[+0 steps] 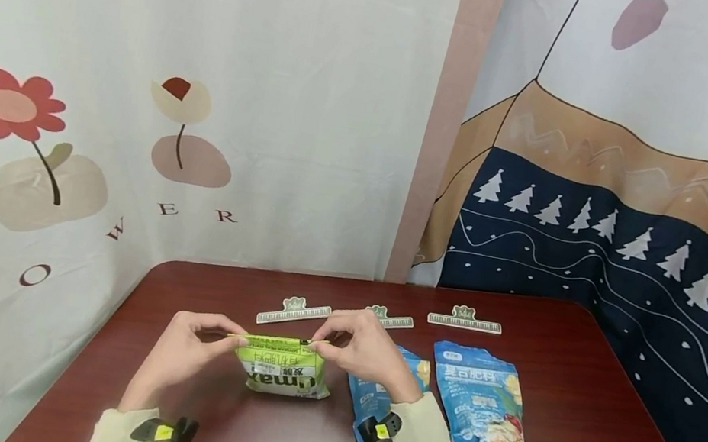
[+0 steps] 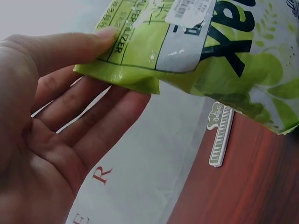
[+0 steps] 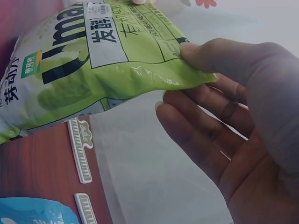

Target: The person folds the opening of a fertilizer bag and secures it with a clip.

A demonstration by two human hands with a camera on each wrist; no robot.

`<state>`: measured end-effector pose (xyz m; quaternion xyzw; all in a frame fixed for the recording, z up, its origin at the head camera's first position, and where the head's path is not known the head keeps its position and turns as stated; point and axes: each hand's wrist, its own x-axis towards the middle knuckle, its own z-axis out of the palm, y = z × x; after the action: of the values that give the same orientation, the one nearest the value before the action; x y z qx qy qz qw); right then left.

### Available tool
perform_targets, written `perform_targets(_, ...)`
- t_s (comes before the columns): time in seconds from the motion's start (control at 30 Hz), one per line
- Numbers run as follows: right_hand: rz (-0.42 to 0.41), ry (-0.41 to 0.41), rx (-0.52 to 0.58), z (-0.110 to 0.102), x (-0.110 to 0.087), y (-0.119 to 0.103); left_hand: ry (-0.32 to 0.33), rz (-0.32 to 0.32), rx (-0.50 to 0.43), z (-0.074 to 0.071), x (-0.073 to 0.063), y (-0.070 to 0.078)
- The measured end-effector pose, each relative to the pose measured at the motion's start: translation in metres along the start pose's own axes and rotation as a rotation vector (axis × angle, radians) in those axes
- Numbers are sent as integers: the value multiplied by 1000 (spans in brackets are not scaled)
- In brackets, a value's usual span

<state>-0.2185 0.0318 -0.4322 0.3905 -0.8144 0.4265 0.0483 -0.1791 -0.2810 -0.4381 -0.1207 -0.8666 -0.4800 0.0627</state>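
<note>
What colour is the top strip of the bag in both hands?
Lime green with dark print; the top strip shows best in the right wrist view.

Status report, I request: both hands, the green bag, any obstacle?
Left hand, right hand: both pinching. Green bag held by opposite ends of its upper edge. Nearer blue bag close on right, not visibly blocking.

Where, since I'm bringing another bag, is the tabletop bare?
On the dark-red table, right of the rightmost blue plastic bag, and left of the leftmost pale bar-shaped clip. It's crowded between those, around the plump green plastic bag and right hand.
</note>
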Motion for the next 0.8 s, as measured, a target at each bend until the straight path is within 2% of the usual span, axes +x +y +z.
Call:
perform_targets(0.27,33,-16,63,-2,-2,5,0,-2,-76,-5,0,-12)
perform_targets(0.53,69,-10,78,-7,-6,9,32,23,-53,-6,2,-20)
perform_targets(0.8,39,21,82,-4,-5,13,51,40,-77,-4,3,-22)
